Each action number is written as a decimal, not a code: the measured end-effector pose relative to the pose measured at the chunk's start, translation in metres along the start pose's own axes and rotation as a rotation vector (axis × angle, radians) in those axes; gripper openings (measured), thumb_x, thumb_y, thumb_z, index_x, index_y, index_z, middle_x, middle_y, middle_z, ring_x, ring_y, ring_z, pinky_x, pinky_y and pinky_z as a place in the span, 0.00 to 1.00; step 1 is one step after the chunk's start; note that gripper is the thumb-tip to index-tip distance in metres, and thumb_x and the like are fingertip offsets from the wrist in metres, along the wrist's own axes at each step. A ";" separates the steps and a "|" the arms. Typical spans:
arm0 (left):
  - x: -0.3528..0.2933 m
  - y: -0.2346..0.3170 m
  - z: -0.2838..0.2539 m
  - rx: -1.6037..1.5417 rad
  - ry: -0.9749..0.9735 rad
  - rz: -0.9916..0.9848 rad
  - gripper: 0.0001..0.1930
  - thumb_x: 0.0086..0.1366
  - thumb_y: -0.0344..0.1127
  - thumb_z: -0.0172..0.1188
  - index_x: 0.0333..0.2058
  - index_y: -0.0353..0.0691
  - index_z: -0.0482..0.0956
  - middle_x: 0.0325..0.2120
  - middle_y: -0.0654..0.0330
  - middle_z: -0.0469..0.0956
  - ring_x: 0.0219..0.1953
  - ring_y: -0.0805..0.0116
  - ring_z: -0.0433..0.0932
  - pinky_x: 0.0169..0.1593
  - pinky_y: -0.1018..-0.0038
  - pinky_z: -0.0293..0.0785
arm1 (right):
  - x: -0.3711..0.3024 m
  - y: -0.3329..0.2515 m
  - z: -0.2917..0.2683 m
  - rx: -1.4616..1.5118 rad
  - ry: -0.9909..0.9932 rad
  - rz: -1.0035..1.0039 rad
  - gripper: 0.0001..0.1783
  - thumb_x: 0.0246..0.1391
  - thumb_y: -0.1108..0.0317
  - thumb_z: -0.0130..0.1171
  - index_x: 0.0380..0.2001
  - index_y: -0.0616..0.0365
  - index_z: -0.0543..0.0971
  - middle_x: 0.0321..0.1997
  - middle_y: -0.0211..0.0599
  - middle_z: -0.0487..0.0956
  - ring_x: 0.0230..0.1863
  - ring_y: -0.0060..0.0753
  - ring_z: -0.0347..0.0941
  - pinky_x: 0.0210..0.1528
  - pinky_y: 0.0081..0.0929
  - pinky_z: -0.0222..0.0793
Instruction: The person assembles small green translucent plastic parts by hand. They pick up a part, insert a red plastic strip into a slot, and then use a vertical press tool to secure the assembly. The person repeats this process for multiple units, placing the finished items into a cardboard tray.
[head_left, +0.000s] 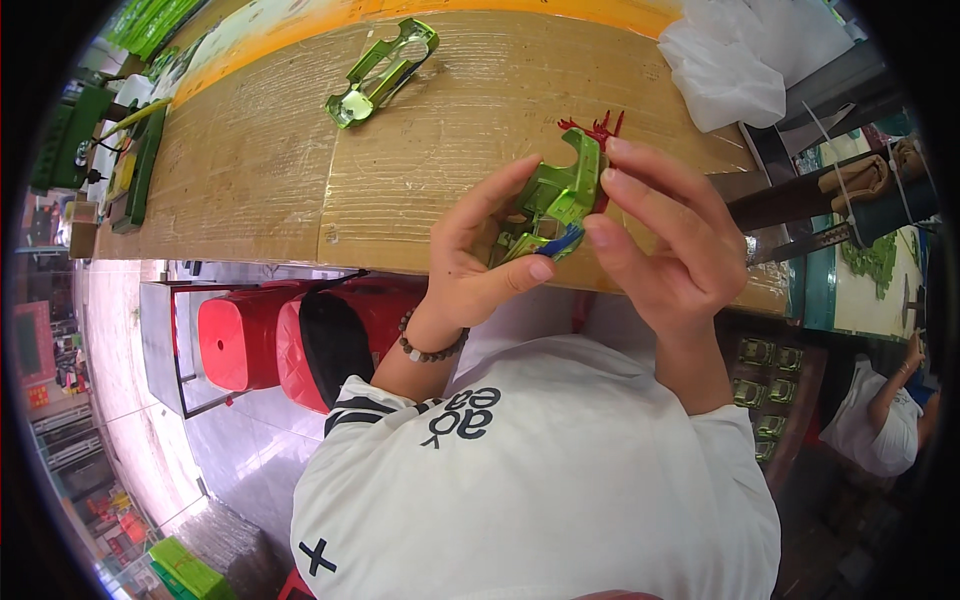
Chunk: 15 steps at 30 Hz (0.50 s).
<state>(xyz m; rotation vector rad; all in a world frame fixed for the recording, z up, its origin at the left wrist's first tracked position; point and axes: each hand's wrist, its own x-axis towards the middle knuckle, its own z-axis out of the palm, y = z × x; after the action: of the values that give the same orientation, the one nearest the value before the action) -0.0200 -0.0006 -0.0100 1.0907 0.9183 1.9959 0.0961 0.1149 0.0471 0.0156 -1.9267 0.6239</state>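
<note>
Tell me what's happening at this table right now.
A person holds a shiny green toy car body up in both hands over a cardboard-covered table. The left hand grips it from below, where a small blue piece shows, and the right hand pinches its upper end. A red plastic piece lies just behind it. A second green car body rests farther back on the cardboard, and white plastic bags sit at the far right.

Metallic green toy shell [560, 190] with a blue piece [562, 240], red sprue [592, 128], tan cardboard [300, 150].
</note>
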 end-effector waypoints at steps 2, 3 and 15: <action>-0.001 0.001 -0.001 0.002 -0.004 -0.026 0.36 0.47 0.30 0.66 0.54 0.28 0.59 0.47 0.52 0.68 0.50 0.65 0.67 0.53 0.72 0.61 | 0.000 0.001 0.003 0.042 0.019 -0.006 0.16 0.33 0.75 0.67 0.31 0.62 0.78 0.36 0.43 0.76 0.34 0.38 0.75 0.37 0.27 0.74; -0.001 0.002 -0.001 0.003 -0.005 -0.040 0.36 0.47 0.30 0.66 0.54 0.28 0.59 0.47 0.52 0.68 0.50 0.66 0.67 0.53 0.72 0.61 | 0.000 0.002 0.004 0.065 0.029 -0.008 0.16 0.33 0.75 0.67 0.31 0.62 0.78 0.36 0.43 0.76 0.35 0.38 0.75 0.37 0.27 0.74; -0.002 0.005 0.000 -0.049 -0.006 -0.003 0.37 0.46 0.30 0.67 0.54 0.27 0.59 0.47 0.50 0.68 0.50 0.66 0.67 0.52 0.72 0.62 | -0.009 -0.012 0.012 -0.032 0.043 0.011 0.20 0.33 0.72 0.68 0.34 0.62 0.76 0.38 0.42 0.75 0.39 0.40 0.74 0.38 0.26 0.73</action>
<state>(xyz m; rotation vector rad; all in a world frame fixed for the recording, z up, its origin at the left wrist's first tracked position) -0.0205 -0.0051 -0.0070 1.0665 0.8633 2.0011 0.0932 0.0969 0.0402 -0.0285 -1.8963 0.5956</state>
